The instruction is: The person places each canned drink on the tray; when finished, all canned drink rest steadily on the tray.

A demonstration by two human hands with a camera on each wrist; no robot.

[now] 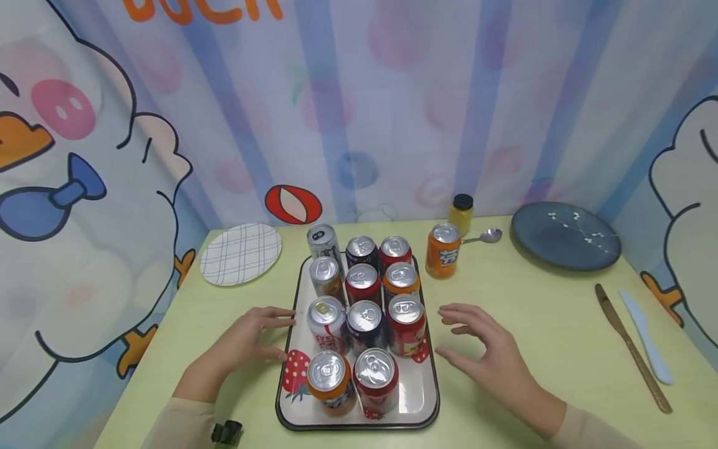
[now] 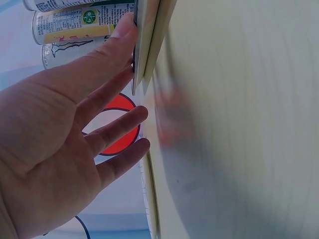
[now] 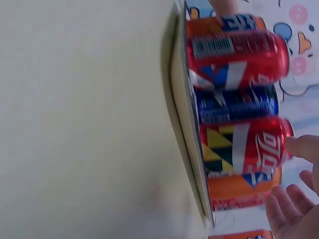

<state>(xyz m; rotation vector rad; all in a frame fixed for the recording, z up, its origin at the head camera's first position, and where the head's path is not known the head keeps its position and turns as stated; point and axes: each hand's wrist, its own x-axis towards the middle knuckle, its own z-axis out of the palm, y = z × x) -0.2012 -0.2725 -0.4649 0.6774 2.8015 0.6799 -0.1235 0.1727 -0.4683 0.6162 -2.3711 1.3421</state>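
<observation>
Fingers of the left hand (image 1: 244, 346) are straight and slightly spread, tips touching the left rim of the can-filled tray (image 1: 426, 399) on the table. The right hand (image 1: 490, 355) hovers just right of the tray, fingers loosely spread, holding nothing.

curtain (image 1: 392, 93): orange letters along top edge, cut off, unreadable | white can (image 2: 79, 22): nutrition panel, print too small | red can (image 3: 249, 149): script logo, unclear
</observation>
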